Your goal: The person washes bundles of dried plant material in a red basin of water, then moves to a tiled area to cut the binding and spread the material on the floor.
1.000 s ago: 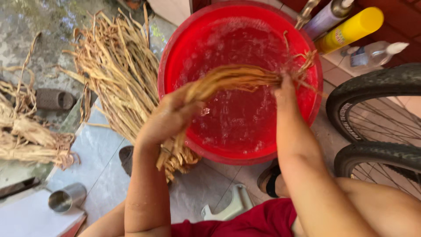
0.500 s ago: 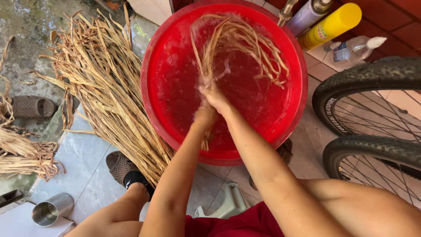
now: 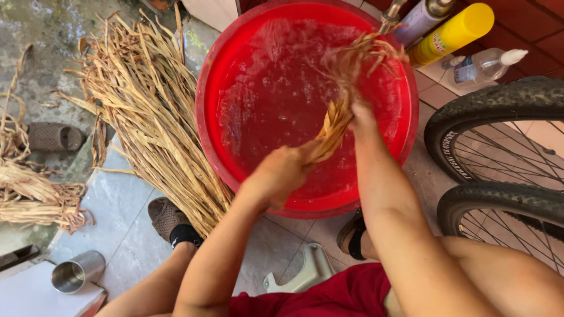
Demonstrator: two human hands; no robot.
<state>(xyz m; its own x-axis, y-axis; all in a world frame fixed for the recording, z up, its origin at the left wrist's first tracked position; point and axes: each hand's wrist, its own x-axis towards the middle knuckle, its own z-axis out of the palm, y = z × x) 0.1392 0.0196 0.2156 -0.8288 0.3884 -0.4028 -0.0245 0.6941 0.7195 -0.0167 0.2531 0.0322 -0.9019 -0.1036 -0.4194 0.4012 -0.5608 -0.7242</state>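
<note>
Left hand [image 3: 281,175] is closed around the lower end of a bundle of dried straw-coloured plant strips [image 3: 341,111]; right hand [image 3: 361,114], just beyond it, grips the same bundle higher up, the loose ends blurred and fanned out above rippling water. Both hands and bundle sit inside a round red plastic basin [image 3: 211,88]. Left of the hands a large loose heap of the same dried strips [image 3: 147,111] lies on wet tiles; right of them, two bicycle tyres [image 3: 499,117]; beyond the basin, a yellow bottle [image 3: 452,32].

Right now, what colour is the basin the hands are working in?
Red, the round water-filled basin; clearest in the head view.
</note>
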